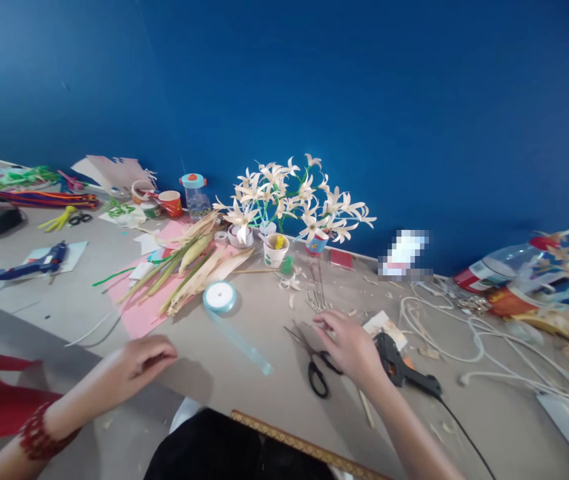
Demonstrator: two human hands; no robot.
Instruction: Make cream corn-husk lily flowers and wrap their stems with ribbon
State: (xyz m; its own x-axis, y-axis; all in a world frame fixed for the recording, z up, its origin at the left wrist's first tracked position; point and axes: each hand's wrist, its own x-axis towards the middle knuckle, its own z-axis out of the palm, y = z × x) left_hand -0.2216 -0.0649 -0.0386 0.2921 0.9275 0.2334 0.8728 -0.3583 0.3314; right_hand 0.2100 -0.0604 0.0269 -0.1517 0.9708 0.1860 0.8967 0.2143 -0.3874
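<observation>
My left hand point(145, 363) hovers over the table's front edge, fingers curled together against the thumb, with nothing visible in it. Farther right, my right hand point(348, 341) reaches over the table, its thumb and bent fingers slightly apart. It is just above black-handled scissors point(318, 380) and close to a bunch of thin wire-like pieces point(317, 299). Between the hands lies a roll of light blue ribbon point(220, 297), its loose end trailing toward the front. A black glue gun point(398, 365) lies right of my right hand.
Cream artificial flowers point(284, 193) stand in cups against the blue wall. Dried husks point(189, 267) lie on pink paper point(139, 315) at left. A blue glue gun point(47, 262) is farther left. White cables point(474, 340) and a plastic bottle point(484, 270) occupy the right side.
</observation>
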